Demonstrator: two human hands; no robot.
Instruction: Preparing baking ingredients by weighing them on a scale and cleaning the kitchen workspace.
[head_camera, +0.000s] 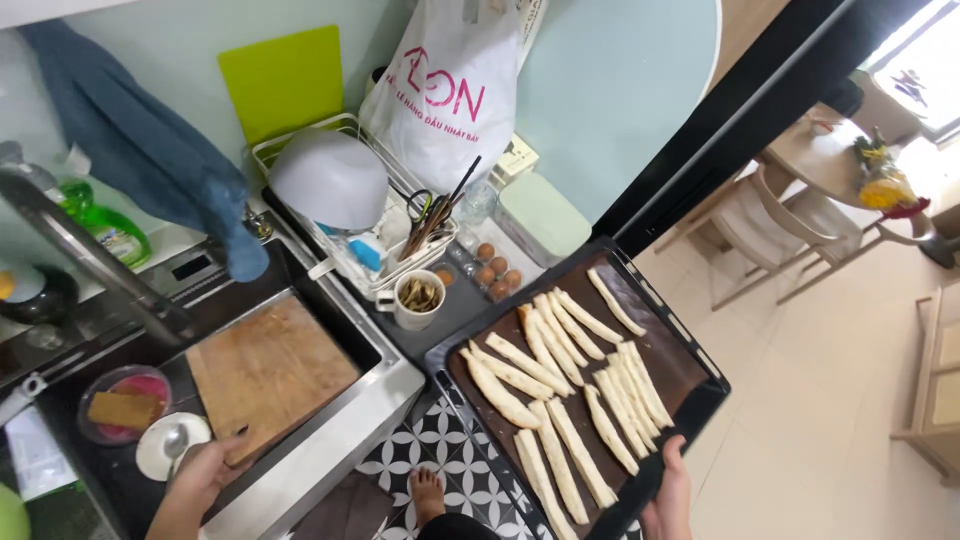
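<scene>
While the right hand (668, 492) grips the near edge of the black baking tray (700, 395), fingers curled tight on its rim, the tray sticks out past the sink (330, 445). It looks stiff and wide, so it may tip. The soft dough sticks (560, 385) could slide. The left hand (200, 480) pinches the wooden board (270, 370) in the sink.

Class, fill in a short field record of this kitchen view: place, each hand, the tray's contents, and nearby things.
Place: kitchen counter with sink
Left hand: on the edge of the wooden cutting board
Right hand: grips the near edge of the dark baking tray
Tray contents: pale dough sticks
Nearby: mug, eggs, dish rack
</scene>
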